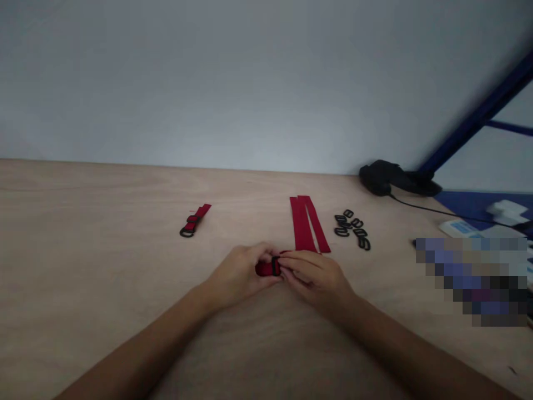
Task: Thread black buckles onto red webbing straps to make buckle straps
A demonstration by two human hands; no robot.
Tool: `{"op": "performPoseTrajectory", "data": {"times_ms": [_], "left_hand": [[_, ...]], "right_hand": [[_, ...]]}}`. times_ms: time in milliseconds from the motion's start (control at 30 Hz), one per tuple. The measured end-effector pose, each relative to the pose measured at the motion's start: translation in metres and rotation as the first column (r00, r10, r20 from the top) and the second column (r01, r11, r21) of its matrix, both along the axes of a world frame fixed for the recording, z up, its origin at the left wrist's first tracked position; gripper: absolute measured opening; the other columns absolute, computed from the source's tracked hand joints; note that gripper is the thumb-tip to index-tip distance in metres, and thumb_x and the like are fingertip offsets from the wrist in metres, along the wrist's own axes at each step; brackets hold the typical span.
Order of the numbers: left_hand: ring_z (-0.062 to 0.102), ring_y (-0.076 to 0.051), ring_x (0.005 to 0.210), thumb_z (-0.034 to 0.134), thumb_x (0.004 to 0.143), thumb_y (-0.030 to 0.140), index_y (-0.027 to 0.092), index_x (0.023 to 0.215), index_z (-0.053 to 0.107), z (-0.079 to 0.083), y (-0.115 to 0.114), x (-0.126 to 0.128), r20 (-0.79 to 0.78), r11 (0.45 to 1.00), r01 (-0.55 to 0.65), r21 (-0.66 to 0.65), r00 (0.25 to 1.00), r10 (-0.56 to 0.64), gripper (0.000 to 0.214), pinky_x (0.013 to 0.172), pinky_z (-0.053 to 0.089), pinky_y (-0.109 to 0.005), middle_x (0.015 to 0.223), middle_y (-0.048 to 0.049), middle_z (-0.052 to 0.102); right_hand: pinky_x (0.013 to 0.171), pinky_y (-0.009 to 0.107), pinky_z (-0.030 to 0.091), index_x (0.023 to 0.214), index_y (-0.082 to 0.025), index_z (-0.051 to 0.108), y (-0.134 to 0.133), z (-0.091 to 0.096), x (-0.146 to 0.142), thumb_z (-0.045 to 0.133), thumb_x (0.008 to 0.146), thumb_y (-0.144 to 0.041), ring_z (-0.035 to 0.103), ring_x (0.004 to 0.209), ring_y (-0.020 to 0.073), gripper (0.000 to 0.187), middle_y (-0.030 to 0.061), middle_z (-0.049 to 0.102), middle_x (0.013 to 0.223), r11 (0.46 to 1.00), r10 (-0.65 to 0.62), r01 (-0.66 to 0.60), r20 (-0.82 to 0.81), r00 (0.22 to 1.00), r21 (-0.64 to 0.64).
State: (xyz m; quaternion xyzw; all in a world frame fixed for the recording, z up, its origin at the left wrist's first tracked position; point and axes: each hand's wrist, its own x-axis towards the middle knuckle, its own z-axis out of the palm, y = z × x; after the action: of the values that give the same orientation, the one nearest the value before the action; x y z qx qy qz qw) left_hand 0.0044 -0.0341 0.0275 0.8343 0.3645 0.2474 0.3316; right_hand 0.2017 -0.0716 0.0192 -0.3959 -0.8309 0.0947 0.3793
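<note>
Both my left hand (pixel 239 273) and my right hand (pixel 314 278) pinch a short piece of red webbing strap (pixel 264 269) above the wooden table (pixel 104 266), with a black plastic loop (pixel 275 265) on it. My fingers hide part of the strap and loop. Just beyond my right hand lie several long red strips (pixel 303 225), and several loose black plastic loops (pixel 352 229) are to their right. Farther left rests a short red strap (pixel 195 218) with a black ring (pixel 186 231) at its end, well away from my left hand.
The table's far edge meets a pale wall. At the back right are a black soft object (pixel 391 178) with a thin black cable (pixel 441 208), a blue metal frame (pixel 478 114), a blue surface (pixel 466 204), and white items (pixel 506 211). A pixelated patch (pixel 470 280) covers the right.
</note>
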Motion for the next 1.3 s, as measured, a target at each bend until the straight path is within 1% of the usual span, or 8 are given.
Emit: {"op": "performPoseTrajectory", "data": {"times_ms": [200, 467, 600, 767, 867, 933, 1067, 1300], "left_hand": [[0.065, -0.017, 0.080, 0.066, 0.081, 0.025, 0.018, 0.105, 0.060, -0.002, -0.004, -0.001, -0.122, 0.991, 0.125, 0.048, 0.985, -0.119, 0.025, 0.071, 0.050, -0.026, 0.094, -0.0034, 0.069], [0.058, -0.021, 0.101, 0.061, 0.087, 0.030, 0.018, 0.112, 0.061, 0.003, 0.007, -0.008, -0.186, 0.907, 0.368, 0.204, 0.925, -0.333, 0.028, 0.088, 0.046, -0.030, 0.110, -0.0091, 0.063], [0.055, -0.022, 0.103, 0.059, 0.088, 0.032, 0.019, 0.112, 0.063, 0.008, 0.011, -0.014, -0.214, 0.850, 0.440, 0.291, 0.895, -0.390, 0.027, 0.088, 0.046, -0.030, 0.111, -0.0103, 0.059], [0.058, -0.020, 0.098, 0.063, 0.085, 0.037, 0.018, 0.114, 0.060, 0.006, 0.016, -0.019, -0.098, 0.895, 0.363, 0.259, 0.932, -0.350, 0.035, 0.087, 0.047, -0.030, 0.105, -0.0093, 0.063], [0.061, -0.020, 0.096, 0.066, 0.083, 0.038, 0.020, 0.112, 0.060, 0.003, 0.017, -0.018, -0.020, 0.938, 0.308, 0.163, 0.951, -0.308, 0.035, 0.087, 0.048, -0.032, 0.104, -0.0073, 0.066], [0.063, -0.021, 0.097, 0.067, 0.082, 0.037, 0.021, 0.114, 0.060, 0.001, 0.016, -0.015, 0.054, 0.956, 0.282, 0.086, 0.956, -0.287, 0.036, 0.087, 0.048, -0.033, 0.107, -0.0071, 0.067], [0.064, -0.021, 0.101, 0.072, 0.078, 0.032, 0.020, 0.113, 0.060, -0.004, 0.011, -0.011, 0.230, 0.977, 0.213, -0.007, 0.951, -0.206, 0.039, 0.089, 0.048, -0.033, 0.112, -0.0081, 0.067], [0.062, -0.018, 0.088, 0.071, 0.075, 0.030, 0.018, 0.102, 0.058, -0.003, 0.013, -0.014, 0.139, 0.987, 0.158, -0.029, 0.979, -0.152, 0.033, 0.082, 0.050, -0.032, 0.099, -0.0050, 0.064]], "right_hand": [[0.060, 0.023, 0.046, 0.080, -0.019, 0.060, 0.007, 0.011, 0.004, 0.059, 0.083, -0.015, 0.058, 0.068, 0.0135, 0.005, 0.0021, 0.062, 0.077, 0.936, 0.087, -0.077, 0.016, 0.996, -0.345], [0.061, 0.023, 0.040, 0.083, -0.019, 0.052, 0.006, 0.008, 0.012, 0.054, 0.086, -0.014, 0.053, 0.069, 0.0132, 0.006, 0.0017, 0.058, 0.082, 0.879, 0.198, -0.132, 0.098, 0.975, -0.459], [0.058, 0.022, 0.037, 0.081, -0.019, 0.050, 0.004, 0.012, 0.015, 0.053, 0.089, -0.019, 0.050, 0.066, 0.0118, 0.008, 0.0001, 0.056, 0.079, 0.819, 0.222, -0.189, -0.004, 0.975, -0.542], [0.064, 0.023, 0.042, 0.085, -0.019, 0.047, 0.007, 0.015, 0.024, 0.053, 0.091, -0.028, 0.052, 0.073, 0.0123, 0.013, 0.0000, 0.054, 0.082, 0.673, 0.148, -0.309, -0.287, 0.946, -0.672], [0.074, 0.027, 0.047, 0.085, -0.019, 0.049, 0.008, 0.013, 0.025, 0.056, 0.090, -0.031, 0.056, 0.084, 0.0142, 0.014, 0.0022, 0.056, 0.091, 0.698, 0.117, -0.337, -0.363, 0.924, -0.632], [0.084, 0.030, 0.049, 0.098, -0.019, 0.052, 0.007, 0.011, 0.023, 0.058, 0.089, -0.032, 0.058, 0.098, 0.0167, 0.017, 0.0058, 0.057, 0.106, 0.715, 0.126, -0.363, -0.400, 0.908, -0.597], [0.101, 0.038, 0.043, 0.132, -0.022, 0.045, 0.006, 0.008, 0.017, 0.071, 0.079, -0.030, 0.052, 0.121, 0.0220, 0.059, 0.0105, 0.052, 0.134, 0.765, 0.150, -0.326, -0.339, 0.929, -0.556], [0.084, 0.031, 0.050, 0.109, -0.020, 0.066, 0.012, 0.007, 0.014, 0.056, 0.089, -0.019, 0.064, 0.097, 0.0184, 0.022, 0.0063, 0.069, 0.106, 0.861, 0.144, -0.194, -0.141, 0.980, -0.470]]}}
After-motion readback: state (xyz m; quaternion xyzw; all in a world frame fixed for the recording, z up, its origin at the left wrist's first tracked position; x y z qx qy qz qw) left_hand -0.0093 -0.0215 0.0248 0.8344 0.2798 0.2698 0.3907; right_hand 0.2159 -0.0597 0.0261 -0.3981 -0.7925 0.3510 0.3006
